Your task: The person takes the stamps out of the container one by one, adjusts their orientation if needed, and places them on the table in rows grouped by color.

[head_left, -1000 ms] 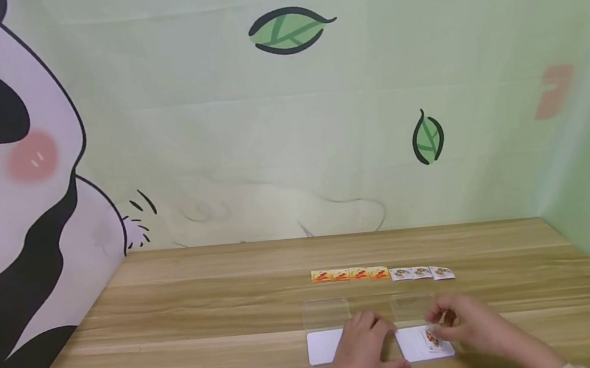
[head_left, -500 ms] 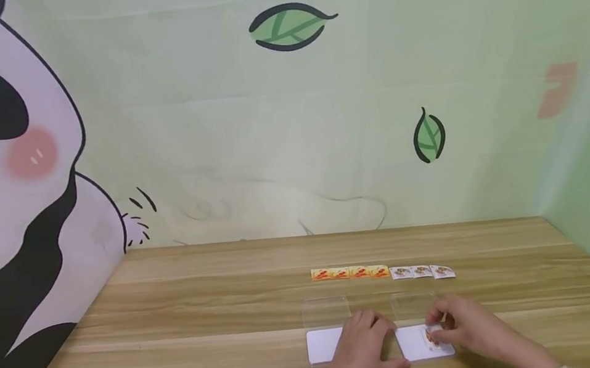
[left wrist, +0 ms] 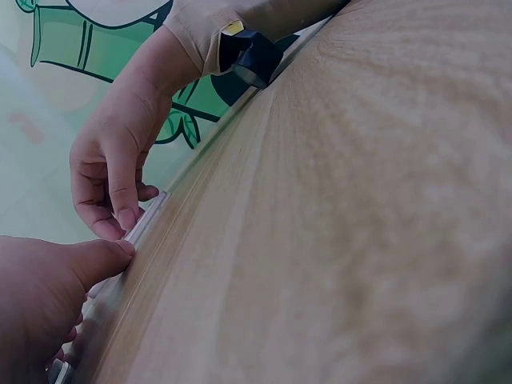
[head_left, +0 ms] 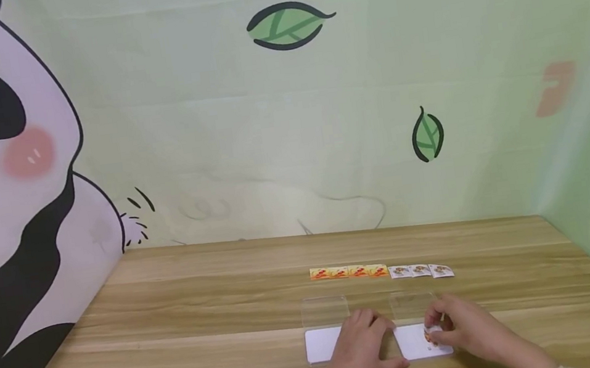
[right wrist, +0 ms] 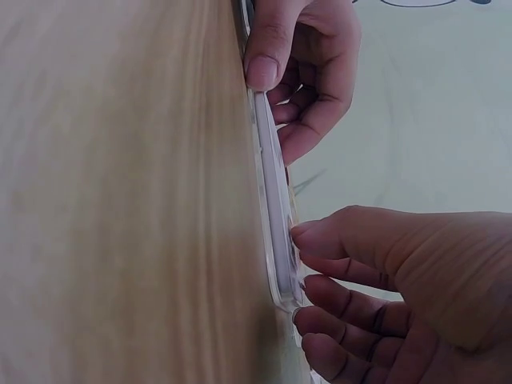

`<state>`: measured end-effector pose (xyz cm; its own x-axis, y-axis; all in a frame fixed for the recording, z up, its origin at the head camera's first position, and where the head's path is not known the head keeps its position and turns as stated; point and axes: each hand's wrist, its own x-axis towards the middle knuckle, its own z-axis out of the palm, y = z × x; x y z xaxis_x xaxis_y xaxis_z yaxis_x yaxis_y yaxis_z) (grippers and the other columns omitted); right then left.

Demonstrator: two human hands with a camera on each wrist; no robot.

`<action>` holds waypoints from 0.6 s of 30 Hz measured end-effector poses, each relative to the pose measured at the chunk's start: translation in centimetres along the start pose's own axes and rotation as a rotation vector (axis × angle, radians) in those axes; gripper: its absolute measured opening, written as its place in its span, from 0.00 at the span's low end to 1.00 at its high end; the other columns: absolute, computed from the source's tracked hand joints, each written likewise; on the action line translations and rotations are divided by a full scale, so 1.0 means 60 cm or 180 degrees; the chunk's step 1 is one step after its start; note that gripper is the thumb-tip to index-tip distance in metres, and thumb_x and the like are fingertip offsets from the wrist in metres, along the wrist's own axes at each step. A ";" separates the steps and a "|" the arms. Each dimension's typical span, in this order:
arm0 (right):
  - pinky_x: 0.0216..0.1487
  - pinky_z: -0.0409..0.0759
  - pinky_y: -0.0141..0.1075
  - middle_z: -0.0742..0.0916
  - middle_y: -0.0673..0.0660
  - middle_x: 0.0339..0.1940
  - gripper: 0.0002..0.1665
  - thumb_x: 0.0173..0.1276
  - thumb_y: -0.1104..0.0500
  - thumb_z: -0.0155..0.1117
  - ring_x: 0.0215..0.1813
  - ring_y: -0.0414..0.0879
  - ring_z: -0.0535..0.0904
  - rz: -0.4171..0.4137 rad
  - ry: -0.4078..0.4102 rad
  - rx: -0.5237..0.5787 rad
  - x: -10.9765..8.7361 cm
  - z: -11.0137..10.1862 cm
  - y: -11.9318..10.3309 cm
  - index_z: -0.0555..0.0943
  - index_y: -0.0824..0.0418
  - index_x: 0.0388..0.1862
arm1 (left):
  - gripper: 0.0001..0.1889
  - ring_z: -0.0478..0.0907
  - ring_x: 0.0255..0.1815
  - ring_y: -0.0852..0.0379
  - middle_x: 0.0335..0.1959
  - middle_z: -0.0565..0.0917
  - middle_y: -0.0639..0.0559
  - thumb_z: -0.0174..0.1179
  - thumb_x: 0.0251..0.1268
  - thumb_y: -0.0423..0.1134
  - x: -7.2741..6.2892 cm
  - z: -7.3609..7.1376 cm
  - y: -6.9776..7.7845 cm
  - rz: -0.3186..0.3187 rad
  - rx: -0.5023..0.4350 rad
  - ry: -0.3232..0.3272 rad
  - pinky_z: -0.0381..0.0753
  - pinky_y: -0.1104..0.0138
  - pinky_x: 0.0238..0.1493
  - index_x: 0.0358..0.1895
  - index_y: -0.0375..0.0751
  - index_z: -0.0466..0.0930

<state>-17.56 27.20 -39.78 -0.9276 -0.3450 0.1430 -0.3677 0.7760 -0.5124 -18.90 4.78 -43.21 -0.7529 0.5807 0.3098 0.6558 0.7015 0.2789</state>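
Note:
A clear flip-top plastic case [head_left: 412,342] lies open on the table, its white filling facing up. My left hand [head_left: 360,346] grips its left side, thumb at the near edge and fingers toward the far corner. On the right part of the white surface lies a small printed paper square [head_left: 434,337]. My right hand [head_left: 466,326] pinches this square between thumb and finger, partly covering it. The right wrist view shows the right thumb [right wrist: 320,238] against the case's top face and the left thumb [right wrist: 264,72] on its edge.
A second open clear case [head_left: 322,346] with a white filling lies left, partly behind my left hand. Farther back, several orange printed squares [head_left: 348,272] and 3 white printed squares [head_left: 419,270] form a row on the wooden table [head_left: 180,329]. A panda-printed backdrop [head_left: 209,127] rises behind.
My right thumb and finger have shifted slightly left over the printed square and now cover more of it. My left hand stays in place on the case.

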 end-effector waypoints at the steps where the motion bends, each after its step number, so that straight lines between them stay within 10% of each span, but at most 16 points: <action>1: 0.26 0.68 0.26 0.76 0.48 0.28 0.08 0.54 0.59 0.72 0.28 0.30 0.67 -0.0001 0.0002 -0.0008 0.000 0.000 0.000 0.79 0.54 0.28 | 0.27 0.71 0.49 0.61 0.44 0.76 0.58 0.68 0.50 0.61 0.000 0.000 0.000 0.0001 -0.0005 0.0002 0.72 0.68 0.54 0.50 0.50 0.80; 18: 0.27 0.68 0.26 0.76 0.46 0.28 0.10 0.55 0.60 0.71 0.28 0.30 0.67 0.0044 0.0007 -0.0157 -0.001 -0.001 -0.004 0.76 0.52 0.29 | 0.27 0.71 0.49 0.61 0.44 0.76 0.58 0.68 0.50 0.61 0.001 -0.001 0.000 -0.0021 -0.0018 -0.0041 0.71 0.68 0.53 0.50 0.50 0.79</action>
<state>-17.42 27.03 -39.62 -0.9328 -0.3328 0.1382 -0.3574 0.8059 -0.4719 -18.92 4.77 -43.13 -0.7579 0.5813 0.2962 0.6511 0.7031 0.2860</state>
